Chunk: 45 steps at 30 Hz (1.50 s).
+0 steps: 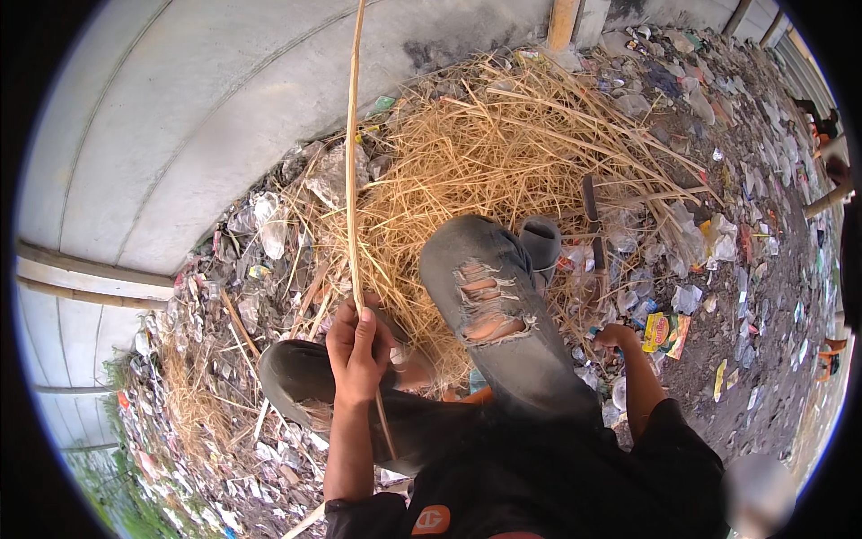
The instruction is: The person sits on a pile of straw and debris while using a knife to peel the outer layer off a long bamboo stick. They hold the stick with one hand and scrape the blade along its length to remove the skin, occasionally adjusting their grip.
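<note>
My left hand is closed round a long, thin bamboo strip, thumb laid along it. The strip rises past the top edge of the view, and its lower end passes below the hand, over my dark trouser leg. On the right, beside my raised knee in torn grey jeans, my right hand is low with its fingers curled. A small bit of teal shows at its fingertips, but what it holds I cannot make out. A long, dark blade-like tool extends ahead of that hand; whether they touch is unclear.
A broad heap of bamboo shavings lies ahead, with longer strips on its right. Plastic litter covers the ground, including a yellow-green packet. A pale panelled wall bounds the left and far side. People show partly at the far right.
</note>
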Available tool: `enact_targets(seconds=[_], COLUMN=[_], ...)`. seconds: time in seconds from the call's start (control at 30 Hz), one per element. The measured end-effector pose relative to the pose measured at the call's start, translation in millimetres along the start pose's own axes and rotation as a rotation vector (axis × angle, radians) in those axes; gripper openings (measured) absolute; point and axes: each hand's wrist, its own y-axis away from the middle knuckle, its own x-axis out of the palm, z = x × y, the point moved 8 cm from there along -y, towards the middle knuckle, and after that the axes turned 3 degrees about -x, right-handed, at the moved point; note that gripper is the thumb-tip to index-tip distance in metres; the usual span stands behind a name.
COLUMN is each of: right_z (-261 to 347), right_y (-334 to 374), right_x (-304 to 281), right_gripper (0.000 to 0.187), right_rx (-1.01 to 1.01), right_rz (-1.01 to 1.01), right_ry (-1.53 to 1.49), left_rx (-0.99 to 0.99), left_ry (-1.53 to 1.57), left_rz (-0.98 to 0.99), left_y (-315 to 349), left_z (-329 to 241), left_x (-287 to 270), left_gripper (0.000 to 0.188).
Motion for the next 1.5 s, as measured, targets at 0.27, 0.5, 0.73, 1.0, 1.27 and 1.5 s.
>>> enact_targets(seconds=[0.27,0.5,0.73,1.0,1.27,1.5], right_z=[27.3,60.1,124.9,349.6,520.6,548.9], right_y=[10.2,17.5,63.6,330.7,442.6,404.6], right_x=[-36.8,-17.9,-81.5,-217.5,-120.0,-94.8], right_gripper=[0.030,0.030,0.034,0.047,0.057,0.068], right_rx=[-0.030,-0.070,-0.505,-1.376,-1.543,-1.473], right_rz=[0.104,0.319,-0.495,-0.567,-0.562,-0.415], right_ry=[0.065,0.166,-0.140,-0.616,0.457,0.569], left_rx=[0.050,0.050,0.021,-0.037,-0.058,-0.070], left_ry=[-0.062,-0.053,0.001,0.198,0.277,0.283], left_rz=[-0.010,-0.028,-0.005,0.136,0.123,0.065], left_y=[-1.8,0.4,5.2,-22.5,-34.7,-30.3], left_z=[-2.3,0.9,-8.1,-80.2,-61.5,-47.3], left_x=[-1.5,-4.2,-8.8,11.7,-17.2,-28.5], left_gripper=[0.027,0.027,0.028,0.032,0.021,0.015])
